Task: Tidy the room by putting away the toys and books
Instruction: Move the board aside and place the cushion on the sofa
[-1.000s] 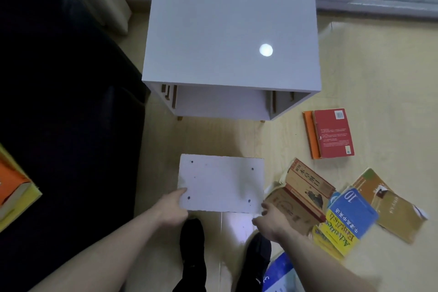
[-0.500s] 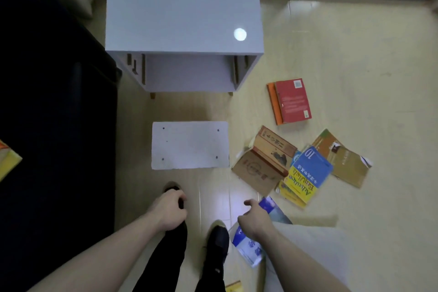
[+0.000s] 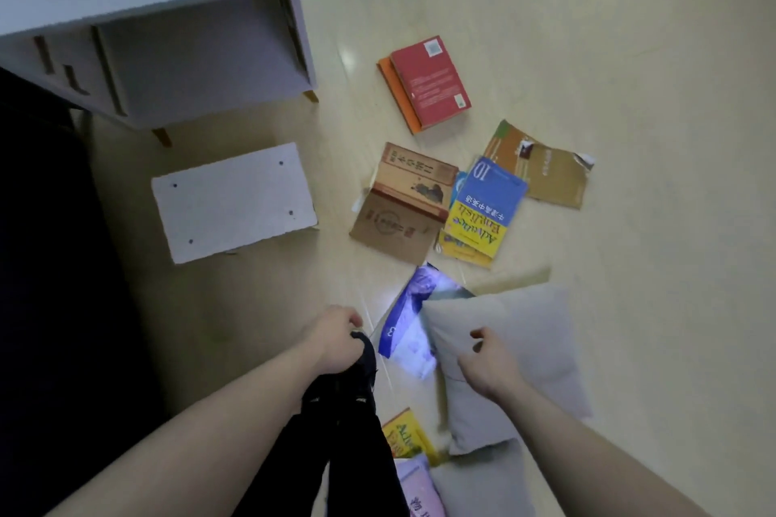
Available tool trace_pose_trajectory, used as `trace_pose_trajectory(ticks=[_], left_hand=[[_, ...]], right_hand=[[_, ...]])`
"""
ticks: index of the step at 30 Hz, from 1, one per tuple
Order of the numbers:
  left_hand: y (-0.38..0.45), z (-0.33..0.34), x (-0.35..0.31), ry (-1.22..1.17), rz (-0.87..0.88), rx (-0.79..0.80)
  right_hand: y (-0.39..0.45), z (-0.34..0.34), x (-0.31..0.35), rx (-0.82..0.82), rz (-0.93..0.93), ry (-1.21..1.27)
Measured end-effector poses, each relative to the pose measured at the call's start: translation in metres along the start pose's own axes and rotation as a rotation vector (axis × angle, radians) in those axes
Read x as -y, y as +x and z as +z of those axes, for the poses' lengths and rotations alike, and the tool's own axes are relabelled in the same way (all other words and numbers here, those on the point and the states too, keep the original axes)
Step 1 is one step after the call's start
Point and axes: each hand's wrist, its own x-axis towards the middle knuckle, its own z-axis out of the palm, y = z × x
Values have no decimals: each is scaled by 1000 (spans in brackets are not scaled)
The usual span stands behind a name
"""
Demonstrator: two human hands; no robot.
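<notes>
Several books lie scattered on the floor: a red book (image 3: 428, 82) on an orange one, two brown books (image 3: 409, 189), a blue book (image 3: 489, 189) over a yellow one, and a torn tan book (image 3: 546, 172). A blue-and-white book (image 3: 407, 327) lies partly under a grey pillow (image 3: 529, 332). Near my legs are another yellow book (image 3: 405, 432) and a pink one (image 3: 422, 491). My left hand (image 3: 336, 342) hangs loosely curled by my dark trouser leg and holds nothing. My right hand (image 3: 489, 365) hovers over the pillow's left part with loosely curled fingers.
A white cabinet (image 3: 168, 55) with an open compartment stands at the upper left on short wooden legs. A white board (image 3: 235, 201) with screw holes lies flat on the floor in front of it. A black sofa (image 3: 42, 306) fills the left edge.
Both hands let go of the white board and drew back toward my body. The view swung right and down, bringing the grey pillow and nearer books into sight.
</notes>
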Motion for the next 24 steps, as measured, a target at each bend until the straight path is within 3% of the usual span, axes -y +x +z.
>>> trace_pose_trajectory(ticks=[7, 15, 21, 24], left_hand=[[97, 57, -48, 185, 145, 62], [204, 149, -57, 284, 170, 101], [256, 215, -65, 248, 140, 147], [281, 225, -72, 69, 83, 169]], right_hand=[[71, 12, -55, -72, 104, 106], [161, 51, -115, -201, 143, 329], [191, 73, -147, -265, 80, 424], [206, 79, -157, -314, 57, 433]])
